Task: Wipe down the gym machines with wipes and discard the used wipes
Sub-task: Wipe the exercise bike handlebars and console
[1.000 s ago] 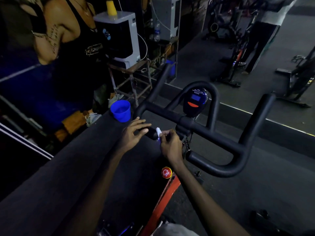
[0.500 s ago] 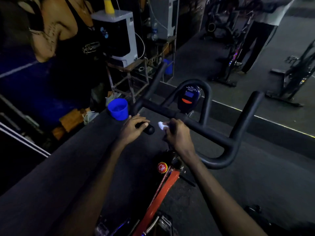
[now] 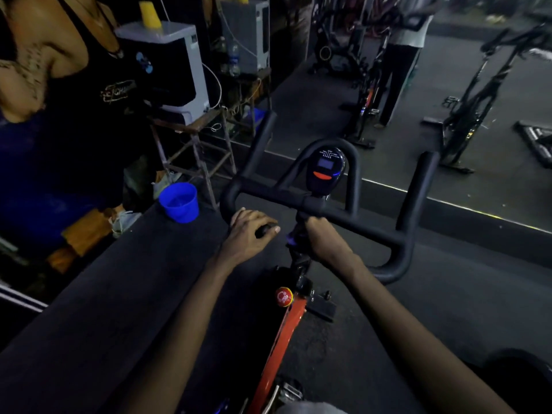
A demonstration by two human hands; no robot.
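An exercise bike with black handlebars (image 3: 358,225) and a small console (image 3: 325,171) stands right before me. My left hand (image 3: 248,234) grips the near end of the left bar. My right hand (image 3: 325,237) is curled round the stem (image 3: 298,258) just under the crossbar. The white wipe it held a moment ago is hidden inside the fingers. Below the stem are a red knob (image 3: 283,296) and the orange frame tube (image 3: 283,333).
A blue bucket (image 3: 179,201) sits on a dark ledge (image 3: 119,279) left of the bars. A person in a black top (image 3: 74,85) stands close at the left beside a water purifier (image 3: 173,64) on a metal stand. More bikes (image 3: 472,100) and another person (image 3: 400,61) are farther back.
My right hand slid from the left bar's end to the stem, and the white wipe went out of sight inside it. My left hand closed over the bar end.
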